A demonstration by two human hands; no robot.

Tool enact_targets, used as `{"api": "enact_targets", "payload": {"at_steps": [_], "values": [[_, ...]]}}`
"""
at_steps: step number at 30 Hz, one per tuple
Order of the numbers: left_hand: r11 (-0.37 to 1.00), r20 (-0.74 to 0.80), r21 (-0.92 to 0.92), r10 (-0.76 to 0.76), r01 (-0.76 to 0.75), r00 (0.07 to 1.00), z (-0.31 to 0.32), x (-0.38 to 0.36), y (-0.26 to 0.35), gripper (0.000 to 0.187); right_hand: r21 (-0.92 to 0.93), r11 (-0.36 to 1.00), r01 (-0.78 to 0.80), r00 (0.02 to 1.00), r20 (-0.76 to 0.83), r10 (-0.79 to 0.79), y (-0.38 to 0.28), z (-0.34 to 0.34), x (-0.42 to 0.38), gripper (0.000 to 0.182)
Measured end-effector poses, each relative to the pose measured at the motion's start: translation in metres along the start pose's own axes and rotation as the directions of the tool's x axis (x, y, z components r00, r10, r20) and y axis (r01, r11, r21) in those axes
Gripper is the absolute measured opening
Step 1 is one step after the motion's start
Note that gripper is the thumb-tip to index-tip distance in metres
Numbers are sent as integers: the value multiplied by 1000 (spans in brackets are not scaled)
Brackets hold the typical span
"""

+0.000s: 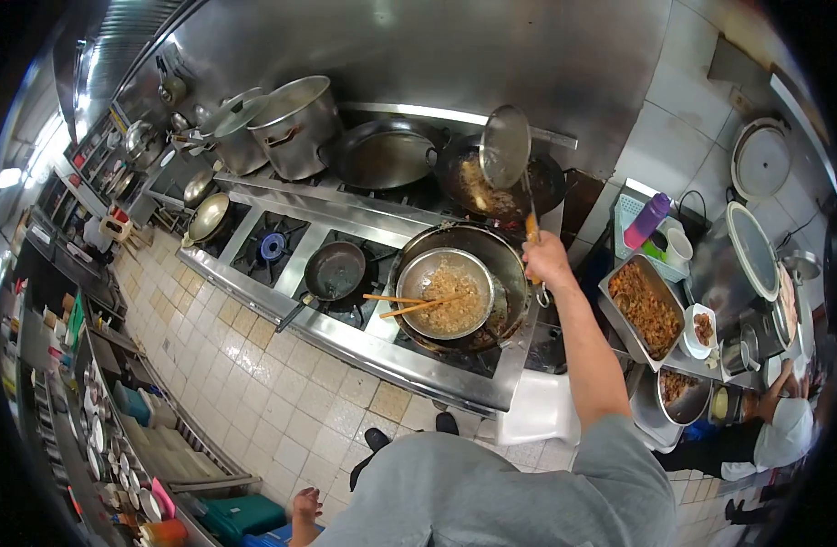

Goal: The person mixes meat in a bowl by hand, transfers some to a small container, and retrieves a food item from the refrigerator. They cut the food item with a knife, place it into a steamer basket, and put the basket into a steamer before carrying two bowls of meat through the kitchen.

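Grey-shirted shoulder fills the bottom centre, left hand [305,507] hanging loose and open, holding nothing, at the bottom left of centre. Right hand [546,260], mid-frame, is gripping the wooden handle of a round wire-mesh skimmer [506,146], raised over the dark wok of fried food [501,187]. Below it sits a steel bowl of rice with wooden chopsticks [446,292].

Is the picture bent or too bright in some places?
Head view: a fisheye lens curves the stove edge and leaves black corners; glare whitens the far left by the shelves and streaks the steel back wall; the right hand holding the strainer stays sharp.
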State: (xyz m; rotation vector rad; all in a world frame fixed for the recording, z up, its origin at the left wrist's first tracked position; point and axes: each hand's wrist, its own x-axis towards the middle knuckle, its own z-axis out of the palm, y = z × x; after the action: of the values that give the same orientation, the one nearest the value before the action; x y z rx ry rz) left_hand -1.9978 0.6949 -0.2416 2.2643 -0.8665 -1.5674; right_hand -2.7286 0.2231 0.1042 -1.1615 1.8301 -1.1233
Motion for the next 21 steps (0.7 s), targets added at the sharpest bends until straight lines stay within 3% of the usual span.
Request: {"api": "enact_targets", "payload": {"at_steps": [2, 6, 9, 12, 15, 17, 21], "values": [[933, -76, -267, -271, 243, 959, 1, -8, 30, 49, -47, 999, -19, 1000, 4, 19, -4, 17, 4, 15], [928, -101, -283, -281, 243, 954, -13, -12, 49, 49, -150, 988, -30, 999, 20, 34, -22, 35, -1, 16], [944, -222, -274, -247, 182, 943, -18, -18, 53, 48, -205, 979, -13, 999, 46, 22, -41, 35, -15, 16], [929, -199, -334, -237, 161, 951, -21, -19, 57, 45, -255, 967, 31, 997, 70, -13, -44, 31, -15, 17], [942, -108, -284, -216, 179, 970, -32, -6, 2, 46, -346, 937, 48, 997, 66, -27, -31, 31, 7, 18], [989, -24, -19, -144, 144, 989, -36, 0, -20, 44, -350, 937, 11, 996, 91, 22, -36, 34, 8, 13], [964, -25, -104, -249, 245, 968, -39, 8, -18, 43, -270, 962, -41, 992, 103, 71, -47, 35, 3, 15]]}}
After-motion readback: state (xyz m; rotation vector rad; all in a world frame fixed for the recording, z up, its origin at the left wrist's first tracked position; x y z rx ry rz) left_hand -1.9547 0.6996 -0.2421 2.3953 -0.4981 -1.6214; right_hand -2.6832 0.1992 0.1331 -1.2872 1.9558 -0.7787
